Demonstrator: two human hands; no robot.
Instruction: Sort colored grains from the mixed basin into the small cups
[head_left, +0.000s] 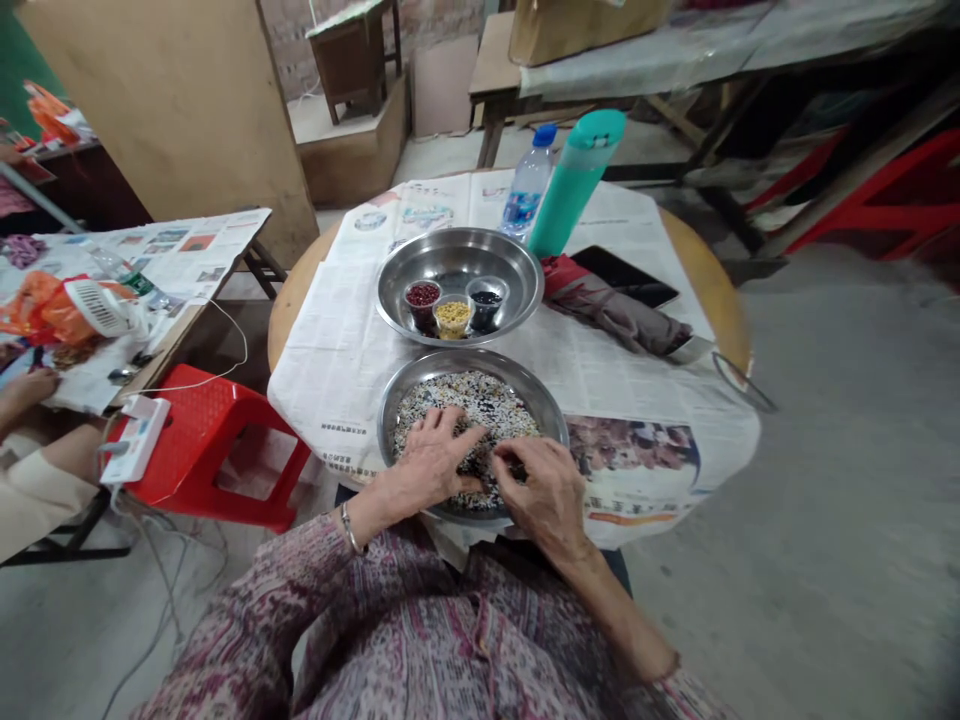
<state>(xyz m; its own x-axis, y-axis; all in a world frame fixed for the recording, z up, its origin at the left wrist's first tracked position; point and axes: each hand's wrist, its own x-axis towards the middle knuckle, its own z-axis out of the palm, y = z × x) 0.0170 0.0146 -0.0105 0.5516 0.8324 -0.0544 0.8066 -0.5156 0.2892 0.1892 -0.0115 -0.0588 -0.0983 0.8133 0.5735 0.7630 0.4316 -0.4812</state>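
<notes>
A steel basin (551, 400) in front of me holds a mix of white, black and some yellow grains (476, 388). My left hand (431, 455) rests palm down on the grains, its fingers spread apart. At the basin's right side my right hand (547, 485) has thumb and forefinger pinched together over the mix; whatever is between them is too small to make out. Behind it stands a second steel basin (457, 252) with three clear cups inside: dark red beans (424, 293), yellow grains or beans (453, 313) and black beans (487, 299).
Newspaper (322, 370) covers the round table. A water bottle (527, 185), a teal bottle (576, 185), a black phone or tablet (626, 275) and a folded umbrella (611, 315) stand or lie behind right. Left are a red stool (202, 440) with a power strip (139, 440) and another person's hand (30, 390).
</notes>
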